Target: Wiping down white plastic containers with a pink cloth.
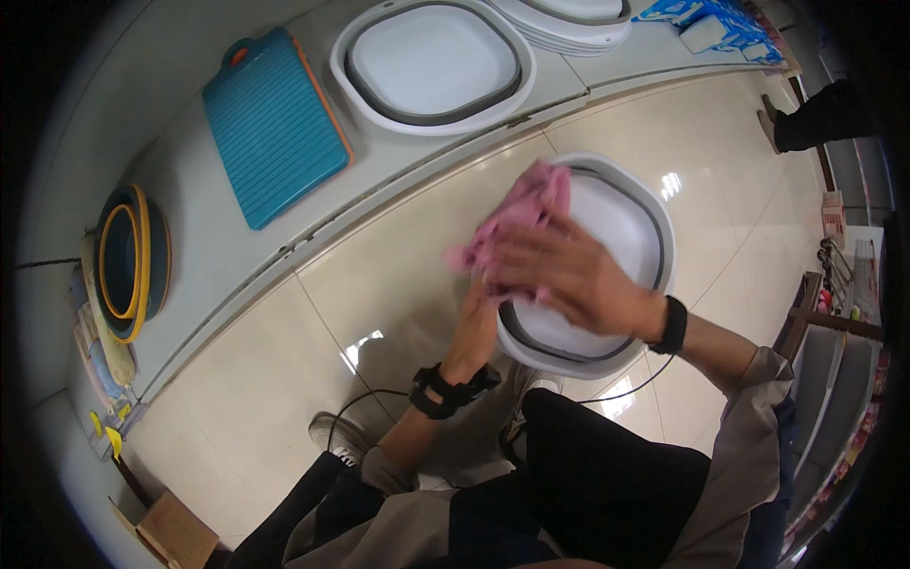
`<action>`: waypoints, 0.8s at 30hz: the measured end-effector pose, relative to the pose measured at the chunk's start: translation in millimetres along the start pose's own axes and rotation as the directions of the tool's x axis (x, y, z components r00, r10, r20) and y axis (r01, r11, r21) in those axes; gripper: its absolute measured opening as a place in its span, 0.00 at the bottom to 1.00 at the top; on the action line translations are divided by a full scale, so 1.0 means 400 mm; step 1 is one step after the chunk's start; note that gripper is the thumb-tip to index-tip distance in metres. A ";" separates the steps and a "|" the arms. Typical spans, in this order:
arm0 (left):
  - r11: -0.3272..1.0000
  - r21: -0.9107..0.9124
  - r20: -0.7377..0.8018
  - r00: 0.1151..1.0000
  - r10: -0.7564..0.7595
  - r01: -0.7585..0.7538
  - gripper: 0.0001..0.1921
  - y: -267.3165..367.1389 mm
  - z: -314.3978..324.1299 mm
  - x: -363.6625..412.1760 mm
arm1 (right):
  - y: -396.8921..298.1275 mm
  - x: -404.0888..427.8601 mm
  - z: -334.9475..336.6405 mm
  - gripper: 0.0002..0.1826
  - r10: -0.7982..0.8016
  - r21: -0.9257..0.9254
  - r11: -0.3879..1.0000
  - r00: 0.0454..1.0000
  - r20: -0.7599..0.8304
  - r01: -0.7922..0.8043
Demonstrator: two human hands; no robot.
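Note:
A crumpled pink cloth (530,203) is bunched between my two hands, over the left side of a white oval basin (615,227) with a grey inner band. My right hand (569,274) lies across the cloth from above, blurred by motion. From below, my left hand (478,316) reaches up into the cloth. Its fingers are mostly hidden by the cloth and my right hand. Black straps circle both wrists. The basin is in front of my feet; whether it rests on the floor or is held up cannot be told.
On the grey shelf (398,153) are a teal ridged board (277,128), a similar white basin (434,64), stacked basins (576,35) and a dark yellow-rimmed collapsible tub (121,263). Thin cables (633,392) run near my arms. A person's legs (817,121) show at upper right. A cardboard box (178,530) sits lower left.

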State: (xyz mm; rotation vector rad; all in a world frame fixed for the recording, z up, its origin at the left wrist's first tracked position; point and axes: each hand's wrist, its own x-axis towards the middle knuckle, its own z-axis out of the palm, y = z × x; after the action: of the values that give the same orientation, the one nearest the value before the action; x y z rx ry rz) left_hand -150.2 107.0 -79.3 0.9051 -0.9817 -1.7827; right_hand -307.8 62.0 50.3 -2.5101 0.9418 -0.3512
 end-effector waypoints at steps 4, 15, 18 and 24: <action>0.945 -0.317 0.039 0.994 0.100 -0.082 0.28 -0.045 -0.025 -0.001 | -0.007 -0.030 0.036 0.19 0.049 0.202 0.978 0.999 0.015 -0.051; 0.948 -0.118 -0.308 0.918 0.248 -0.296 0.31 0.061 -0.006 -0.024 | -0.017 -0.046 0.005 0.24 -0.053 0.084 0.996 0.977 0.207 0.037; 0.903 -0.360 -0.376 0.922 0.091 -0.236 0.28 0.078 -0.009 -0.002 | 0.048 -0.056 -0.048 0.27 0.139 -0.166 0.980 0.979 0.151 -0.113; 0.980 -0.152 -0.364 0.929 0.069 -0.132 0.25 0.072 0.056 -0.026 | 0.120 0.053 -0.050 0.36 0.157 -0.145 0.976 0.987 -0.036 -0.160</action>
State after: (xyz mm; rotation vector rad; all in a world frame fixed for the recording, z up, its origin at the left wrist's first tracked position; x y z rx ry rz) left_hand -156.0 113.6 -42.4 1.0046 -0.6170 -1.5204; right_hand -326.6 9.2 46.3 -2.5450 1.2096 -0.2710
